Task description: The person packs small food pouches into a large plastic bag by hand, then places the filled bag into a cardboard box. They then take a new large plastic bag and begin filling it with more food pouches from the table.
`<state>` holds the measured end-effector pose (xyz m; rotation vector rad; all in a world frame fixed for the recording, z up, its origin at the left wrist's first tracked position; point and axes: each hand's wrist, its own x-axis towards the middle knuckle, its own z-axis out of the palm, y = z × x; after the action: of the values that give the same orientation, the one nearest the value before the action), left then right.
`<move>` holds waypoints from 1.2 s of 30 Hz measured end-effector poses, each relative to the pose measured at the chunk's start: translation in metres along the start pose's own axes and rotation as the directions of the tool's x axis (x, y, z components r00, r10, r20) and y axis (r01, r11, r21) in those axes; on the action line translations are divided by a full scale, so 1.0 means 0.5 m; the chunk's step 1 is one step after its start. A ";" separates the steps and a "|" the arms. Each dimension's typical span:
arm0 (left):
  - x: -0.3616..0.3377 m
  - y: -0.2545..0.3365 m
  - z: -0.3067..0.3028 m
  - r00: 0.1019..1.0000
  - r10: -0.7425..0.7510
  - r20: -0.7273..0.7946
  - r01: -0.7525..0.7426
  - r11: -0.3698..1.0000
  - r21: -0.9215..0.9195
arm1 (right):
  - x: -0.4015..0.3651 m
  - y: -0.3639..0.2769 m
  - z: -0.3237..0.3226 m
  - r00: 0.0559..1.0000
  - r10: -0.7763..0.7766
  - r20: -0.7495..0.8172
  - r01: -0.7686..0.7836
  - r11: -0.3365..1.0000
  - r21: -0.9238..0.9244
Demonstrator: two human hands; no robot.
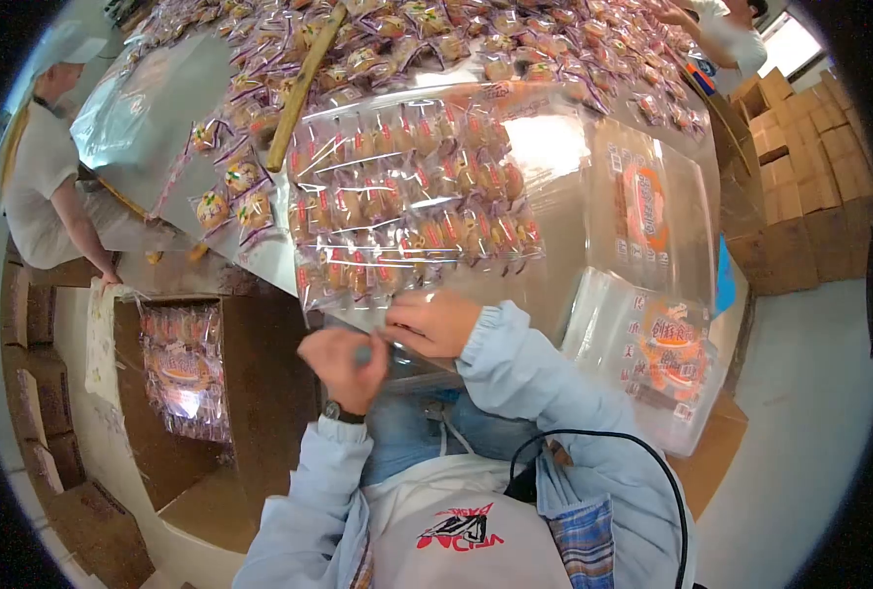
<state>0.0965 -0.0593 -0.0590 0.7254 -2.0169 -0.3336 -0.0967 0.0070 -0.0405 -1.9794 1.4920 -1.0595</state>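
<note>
A large clear plastic bag (pixel 412 206) lies on the table in front of me, with rows of small wrapped cakes (pixel 358 206) inside. At its near edge my right hand (pixel 434 322) has its fingers curled on the plastic. Just left of it, my left hand (pixel 343 365) is closed round a small thing with a grey round end (pixel 362 355); the rest of it is hidden in the fist. The fingers of both hands nearly meet at the table's front edge.
Printed empty bags (pixel 652 353) are stacked at the right. Loose wrapped cakes (pixel 397 39) heap at the back, with a wooden stick (pixel 304 88) across them. An open carton (pixel 230 393) holding a filled bag (pixel 181 368) stands lower left. A co-worker (pixel 53 167) is at the left.
</note>
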 end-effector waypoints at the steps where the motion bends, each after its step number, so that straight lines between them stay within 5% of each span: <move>1: -0.003 0.002 -0.014 0.972 -0.181 -0.150 0.193 0.979 0.070 | 0.015 -0.032 -0.012 0.965 0.192 0.177 -0.189 0.981 -0.030; 2: -0.025 -0.021 -0.043 0.945 -0.322 -0.048 0.322 0.899 0.298 | 0.025 -0.019 0.004 0.968 0.178 0.175 -0.166 0.983 -0.082; 4: -0.039 -0.056 -0.045 0.733 -0.680 0.015 0.673 0.724 -0.152 | 0.057 0.015 0.044 0.974 0.153 0.170 -0.121 0.975 -0.184; 5: -0.039 -0.065 -0.056 0.611 -0.766 0.201 0.776 0.528 -0.346 | 0.058 0.013 0.056 0.977 0.183 0.108 -0.164 0.972 -0.166; 6: -0.085 -0.131 -0.033 0.745 -0.617 0.255 0.667 0.678 -0.308 | 0.072 0.011 0.059 0.970 0.215 0.112 -0.193 0.965 -0.180; 8: -0.055 -0.121 -0.050 0.521 -0.625 0.582 0.835 0.515 -0.194 | 0.084 0.012 0.065 0.945 0.300 0.128 -0.270 0.940 -0.209; 10: -0.026 -0.094 -0.061 0.505 -0.618 0.603 0.840 0.513 -0.178 | 0.097 0.002 0.057 0.925 0.360 0.124 -0.333 0.923 -0.194; 12: -0.037 -0.115 -0.061 0.497 -0.597 0.630 0.844 0.502 -0.190 | 0.115 -0.009 0.037 0.877 0.435 0.205 -0.411 0.899 -0.147; 15: -0.025 -0.117 -0.070 0.531 -0.537 0.656 0.803 0.567 -0.185 | 0.108 0.060 0.076 0.935 0.354 0.030 -0.354 0.935 0.004; 19: -0.027 -0.114 -0.069 0.556 -0.532 0.638 0.801 0.547 -0.242 | 0.118 0.092 0.060 0.942 0.323 0.092 -0.336 0.916 0.220; 22: -0.022 -0.103 -0.074 0.606 -0.538 0.587 0.759 0.611 -0.223 | 0.107 0.061 0.044 0.932 0.281 0.228 -0.328 0.924 0.199; 25: -0.038 -0.091 -0.071 0.591 -0.597 0.542 0.797 0.538 -0.276 | 0.100 -0.037 0.029 0.913 0.255 0.318 -0.272 0.962 0.008; 28: -0.043 -0.081 -0.084 0.544 -0.589 0.598 0.815 0.541 -0.209 | 0.120 -0.009 0.098 0.996 -0.007 0.090 -0.009 0.984 0.178; 31: -0.045 -0.088 -0.088 0.746 -0.455 0.485 0.578 0.805 -0.133 | 0.146 0.030 0.147 0.995 0.091 0.045 -0.098 0.971 0.218; 34: -0.041 -0.098 -0.096 0.790 -0.398 0.466 0.513 0.845 -0.150 | 0.154 0.001 0.107 0.995 0.091 0.048 -0.100 0.967 0.234; 36: -0.022 -0.081 -0.115 0.723 -0.488 0.489 0.589 0.805 -0.068 | 0.166 0.035 0.130 0.997 0.025 0.073 -0.046 0.953 0.300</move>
<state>0.1640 -0.0815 -0.0564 1.1800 -2.0974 -1.1545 -0.0460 -0.0830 -0.0669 -1.7509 1.2405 -1.1185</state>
